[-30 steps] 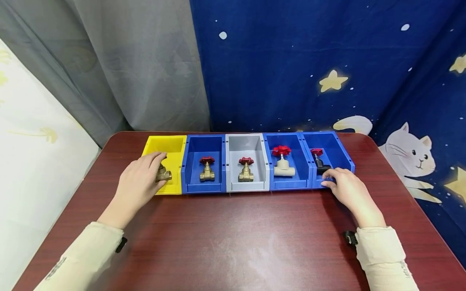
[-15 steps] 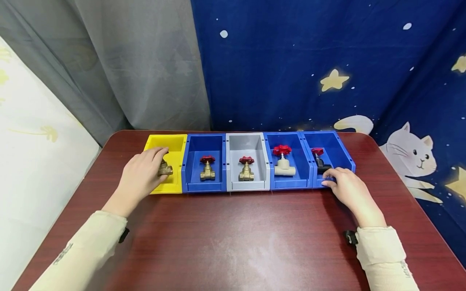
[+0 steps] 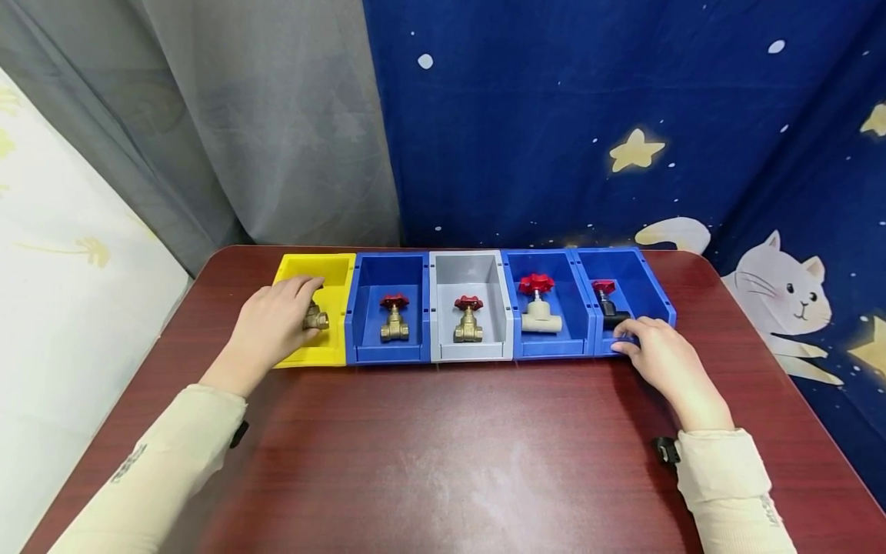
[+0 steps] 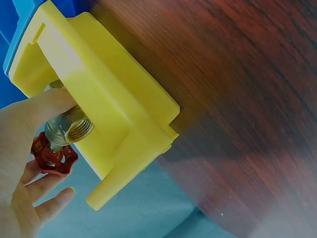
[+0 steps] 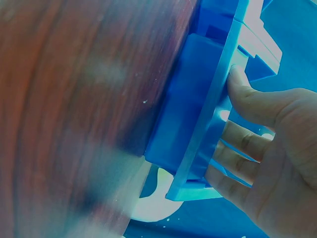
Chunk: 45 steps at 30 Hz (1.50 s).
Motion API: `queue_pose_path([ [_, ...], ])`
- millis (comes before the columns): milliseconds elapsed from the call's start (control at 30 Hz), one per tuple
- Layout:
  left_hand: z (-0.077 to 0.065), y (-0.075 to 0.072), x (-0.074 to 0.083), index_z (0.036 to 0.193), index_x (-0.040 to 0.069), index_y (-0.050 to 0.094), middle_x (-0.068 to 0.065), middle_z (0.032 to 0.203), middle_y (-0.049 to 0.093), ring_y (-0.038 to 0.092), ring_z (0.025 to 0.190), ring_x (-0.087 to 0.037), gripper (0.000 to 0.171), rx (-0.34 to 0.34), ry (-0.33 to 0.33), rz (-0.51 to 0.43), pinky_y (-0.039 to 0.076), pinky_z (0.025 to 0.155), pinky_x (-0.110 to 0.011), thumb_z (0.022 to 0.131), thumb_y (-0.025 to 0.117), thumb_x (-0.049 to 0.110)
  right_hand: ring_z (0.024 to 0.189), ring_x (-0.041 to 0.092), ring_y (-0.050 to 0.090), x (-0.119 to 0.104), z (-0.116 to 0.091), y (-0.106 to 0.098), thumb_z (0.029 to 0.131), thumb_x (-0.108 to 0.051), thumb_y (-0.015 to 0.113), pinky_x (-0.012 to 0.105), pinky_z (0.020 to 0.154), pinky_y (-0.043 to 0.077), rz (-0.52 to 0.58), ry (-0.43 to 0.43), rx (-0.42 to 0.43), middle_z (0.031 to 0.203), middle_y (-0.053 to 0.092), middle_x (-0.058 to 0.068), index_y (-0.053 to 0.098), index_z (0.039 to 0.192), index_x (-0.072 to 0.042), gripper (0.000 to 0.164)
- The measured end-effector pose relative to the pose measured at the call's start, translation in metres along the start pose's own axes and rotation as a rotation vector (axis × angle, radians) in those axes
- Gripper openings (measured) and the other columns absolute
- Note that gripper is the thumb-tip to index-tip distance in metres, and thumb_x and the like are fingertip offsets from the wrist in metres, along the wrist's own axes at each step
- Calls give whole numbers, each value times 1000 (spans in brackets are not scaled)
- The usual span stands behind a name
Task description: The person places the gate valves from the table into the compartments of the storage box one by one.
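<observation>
My left hand reaches over the yellow bin at the row's left end and grips a brass gate valve. In the left wrist view, the thumb lies across the valve's brass body near its threaded opening, and the fingers sit by its red handwheel. My right hand is at the front of the rightmost blue bin, the thumb at the front rim and the fingers inside. Just beyond these fingers lies a black valve with a red handwheel.
Between the end bins stand a blue bin and a grey bin, each with a brass valve, and another blue bin with a beige valve. The bins line the far edge of a reddish-brown table. Curtains hang behind.
My left hand has moved slightly farther away and to the right with the brass valve, deeper over the yellow bin. The right hand stays in place.
</observation>
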<state>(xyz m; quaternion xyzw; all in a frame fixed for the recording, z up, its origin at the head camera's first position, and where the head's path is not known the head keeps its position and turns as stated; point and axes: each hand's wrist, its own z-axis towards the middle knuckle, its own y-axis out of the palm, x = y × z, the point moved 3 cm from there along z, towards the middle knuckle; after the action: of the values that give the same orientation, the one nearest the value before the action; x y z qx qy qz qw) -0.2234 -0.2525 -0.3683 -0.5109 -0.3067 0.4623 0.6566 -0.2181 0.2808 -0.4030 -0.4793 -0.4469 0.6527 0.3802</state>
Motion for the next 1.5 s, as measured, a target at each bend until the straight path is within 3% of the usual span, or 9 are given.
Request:
queue_pose_path([
  [967, 14, 18, -12, 127, -4, 55, -23, 116, 62, 60, 100, -39, 73, -137, 15, 4, 51, 88, -54, 70, 89, 28, 103, 46, 56, 0, 1, 0, 90, -13, 71, 66, 92, 44, 0, -2, 4, 107, 65, 25, 68, 105, -1, 19],
  [1500, 18, 32, -21, 129, -3, 56, -18, 117, 63, 60, 102, -36, 73, -301, 4, -37, 48, 94, -54, 72, 86, 31, 102, 45, 56, 0, 0, 0, 91, -13, 71, 65, 91, 45, -1, 4, -5, 106, 65, 25, 67, 104, -2, 18],
])
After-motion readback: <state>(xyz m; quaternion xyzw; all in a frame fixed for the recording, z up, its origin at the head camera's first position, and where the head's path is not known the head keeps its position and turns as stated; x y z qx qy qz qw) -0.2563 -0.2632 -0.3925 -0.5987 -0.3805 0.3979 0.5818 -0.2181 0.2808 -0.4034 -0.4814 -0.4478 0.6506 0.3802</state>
